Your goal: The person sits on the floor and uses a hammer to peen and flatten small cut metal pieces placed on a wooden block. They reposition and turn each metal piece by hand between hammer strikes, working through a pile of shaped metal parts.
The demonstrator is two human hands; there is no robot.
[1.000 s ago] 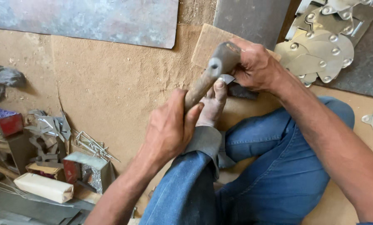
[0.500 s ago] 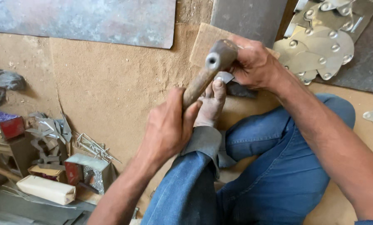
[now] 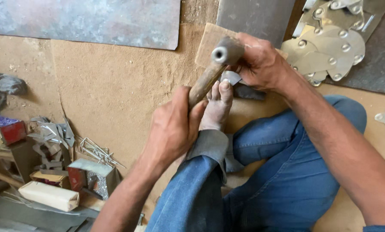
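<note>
Head view: the left hand (image 3: 173, 129) is gripping the hammer (image 3: 214, 68) by its wooden handle, fingers closed, head raised over a small metal piece (image 3: 231, 77) that the right hand (image 3: 259, 64) is pinching beside the bare foot (image 3: 218, 105). A glancing blow is risking toes or fingertips.

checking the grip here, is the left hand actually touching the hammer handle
Touching. The head view shows the left hand wrapped around the lower end of the wooden hammer handle, fingers closed on it with no gap.
</note>
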